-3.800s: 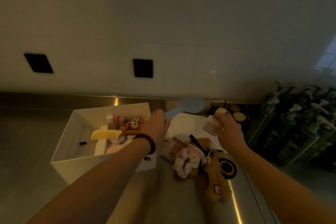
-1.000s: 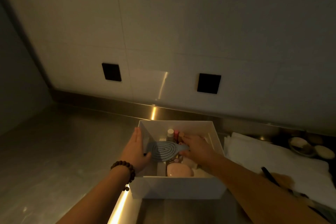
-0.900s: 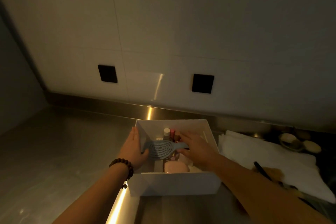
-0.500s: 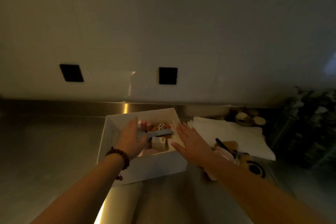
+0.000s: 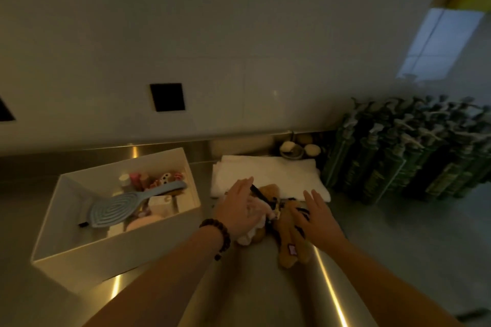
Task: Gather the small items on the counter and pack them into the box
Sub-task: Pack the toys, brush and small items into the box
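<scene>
Since half a second ago both hands have left the box [image 5: 79,255] and come across to the pile of small items on the steel counter [image 5: 252,287] to its right; the blue hairbrush [image 5: 117,207], which the left hand was then setting down, now lies alone in the box, head toward the near left and handle slanting up over the other contents.

The left hand [image 5: 239,210], a dark bead bracelet [image 5: 218,233] at its wrist, lies palm-down with fingers straight over a white and pink scrunchie [image 5: 252,233], covering most of it; whether it presses on it cannot be told. The right hand [image 5: 316,218] is also flat, fingers extended and slightly spread, over the upper part of a brown plush toy [image 5: 289,249] that lies lengthwise on the counter with a small pink tag near its lower end. Neither hand grips anything. Between the hands a thin black stick-like item [image 5: 259,194] points up to the left.

Inside the box, beside the brush, sit a pink rounded piece [image 5: 143,220], pale boxes [image 5: 162,204] and small upright bottles [image 5: 132,179] along the far wall.

A folded white towel [image 5: 268,172] lies behind the pile. Past it stand a small dish with pale round items [image 5: 295,148], and rows of dark green pump bottles [image 5: 406,151] crowd the right side.
</scene>
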